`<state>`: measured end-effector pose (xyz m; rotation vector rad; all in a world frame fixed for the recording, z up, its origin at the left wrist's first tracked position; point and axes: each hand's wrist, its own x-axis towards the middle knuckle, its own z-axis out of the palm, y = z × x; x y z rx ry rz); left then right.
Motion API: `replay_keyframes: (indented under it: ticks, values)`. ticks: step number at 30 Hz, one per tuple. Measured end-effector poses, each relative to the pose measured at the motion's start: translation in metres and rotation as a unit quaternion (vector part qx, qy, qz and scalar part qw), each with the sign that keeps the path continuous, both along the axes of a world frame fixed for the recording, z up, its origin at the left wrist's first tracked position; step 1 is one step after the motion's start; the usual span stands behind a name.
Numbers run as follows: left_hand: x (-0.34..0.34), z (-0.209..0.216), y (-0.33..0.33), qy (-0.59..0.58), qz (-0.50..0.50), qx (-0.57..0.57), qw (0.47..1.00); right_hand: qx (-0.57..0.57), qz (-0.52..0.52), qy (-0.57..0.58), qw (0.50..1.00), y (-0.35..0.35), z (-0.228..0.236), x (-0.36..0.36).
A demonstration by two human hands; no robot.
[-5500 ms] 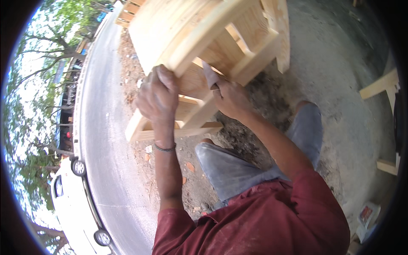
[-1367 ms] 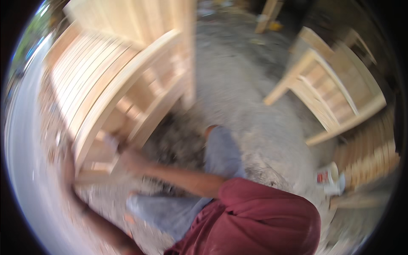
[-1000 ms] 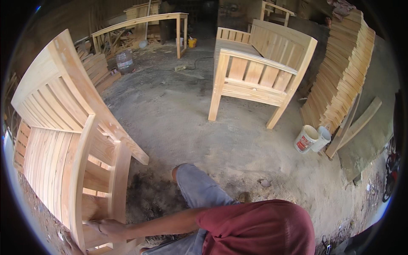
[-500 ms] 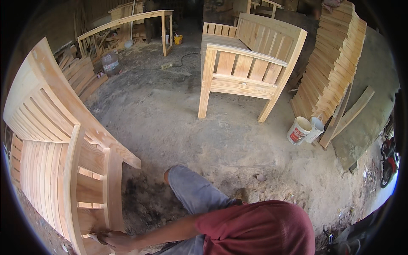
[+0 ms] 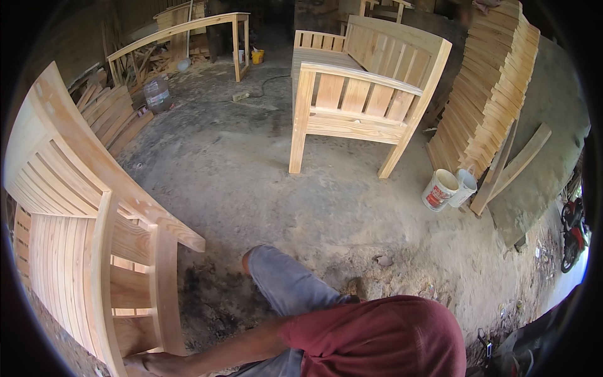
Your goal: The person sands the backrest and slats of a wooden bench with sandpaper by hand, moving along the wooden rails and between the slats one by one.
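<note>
A pale wooden bench (image 5: 63, 270) with a slatted seat and back fills the left side. Its near end has a curved armrest rail (image 5: 103, 283) and a side panel of upright slats and gaps. My right hand (image 5: 154, 363) reaches across from the red sleeve and rests at the lower part of this side panel, by the rail. The fingers look bent together against the wood; they are partly shaded, and what they may hold cannot be made out. My left hand is out of view.
A second wooden bench (image 5: 361, 94) stands ahead on the concrete floor. Stacked slats (image 5: 477, 88) lean at the right, beside two white buckets (image 5: 441, 190). Back left are a wooden frame (image 5: 182, 28), a plastic bottle (image 5: 157, 95) and piled boards (image 5: 110, 113). My bent knee (image 5: 267, 267) is near.
My right hand has moved slightly down and left along the bench's side panel. The greyish edge seen at the fingers before is now hidden. The whole view has shifted a little.
</note>
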<state>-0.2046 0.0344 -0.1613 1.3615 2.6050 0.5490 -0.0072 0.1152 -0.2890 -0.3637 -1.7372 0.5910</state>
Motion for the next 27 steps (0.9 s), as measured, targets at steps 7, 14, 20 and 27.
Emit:
replay_keyframes:
  ticks: [7, 14, 20, 27]
  values:
    - [-0.014, -0.001, -0.004, -0.008, -0.004, -0.009, 1.0, 0.014, 0.077, -0.179, 0.981, 0.013, 0.007, -0.004]
    - [-0.026, -0.011, -0.007, -0.004, -0.06, 0.027, 0.998, 0.065, -0.036, -0.216, 0.974, 0.002, -0.006, 0.022]
    - [-0.019, -0.006, -0.002, -0.001, -0.028, -0.001, 1.0, 0.047, -0.013, -0.168, 0.985, 0.004, -0.002, -0.004]
    - [0.0, 0.007, -0.008, 0.001, -0.052, 0.006, 0.999, 0.024, 0.015, -0.26, 0.965, 0.006, -0.013, 0.0]
